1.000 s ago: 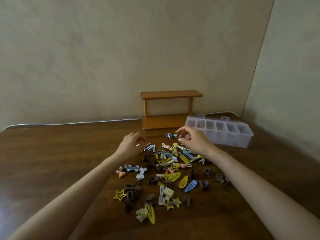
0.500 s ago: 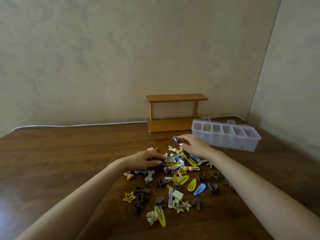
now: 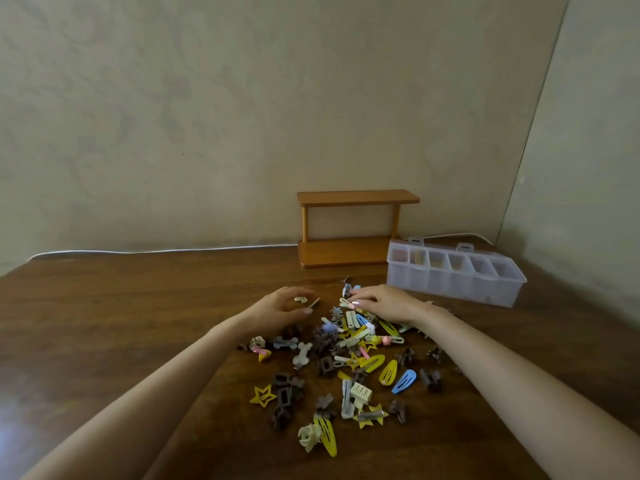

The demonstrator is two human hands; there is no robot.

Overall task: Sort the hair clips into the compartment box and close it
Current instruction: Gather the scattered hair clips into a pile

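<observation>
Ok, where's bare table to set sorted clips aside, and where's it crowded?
Free: the wide table left of the left hand, out to the white cable; the patch right of the right forearm, nearer than the compartment box. Crowded: the hair clips between both forearms, almost to the wooden shelf.

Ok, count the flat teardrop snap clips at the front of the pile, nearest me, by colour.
Yellow snap clips: 3
Blue snap clips: 1
Total: 4
Farther back the clips are too tangled to count.
</observation>
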